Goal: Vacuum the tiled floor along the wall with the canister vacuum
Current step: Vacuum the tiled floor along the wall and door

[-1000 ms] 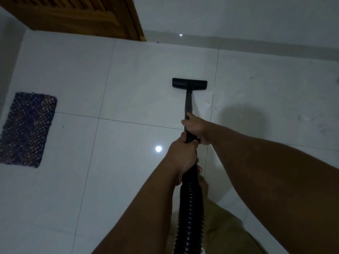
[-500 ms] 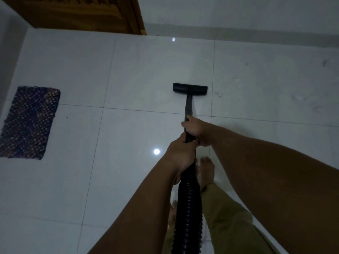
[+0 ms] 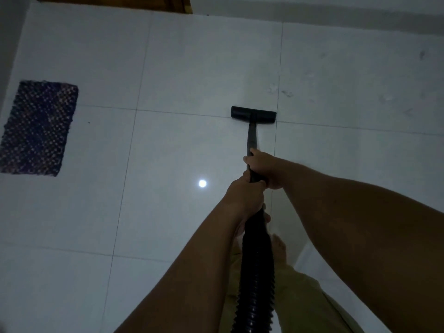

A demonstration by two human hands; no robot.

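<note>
A black floor nozzle [image 3: 253, 115] lies flat on the white tiled floor [image 3: 192, 68], right at a grout crossing. Its thin black wand [image 3: 251, 137] runs back toward me and joins a ribbed black hose [image 3: 257, 272]. My right hand [image 3: 260, 167] grips the wand higher up. Just behind it my left hand [image 3: 245, 200] is closed around the hose end. Faint dusty smudges [image 3: 286, 92] mark the tile beyond the nozzle. The canister itself is out of view.
A dark woven mat [image 3: 36, 128] lies at the left. The white wall with its grey skirting [image 3: 336, 13] runs along the top, and a wooden door [image 3: 144, 2] stands at the top left. My bare foot [image 3: 280, 248] and khaki trouser leg [image 3: 307, 304] are below the hose.
The nozzle has been pulled back from the wall toward me, across one tile joint. I have stepped backward, so the wall and door sit higher in view. Both hands keep their grip.
</note>
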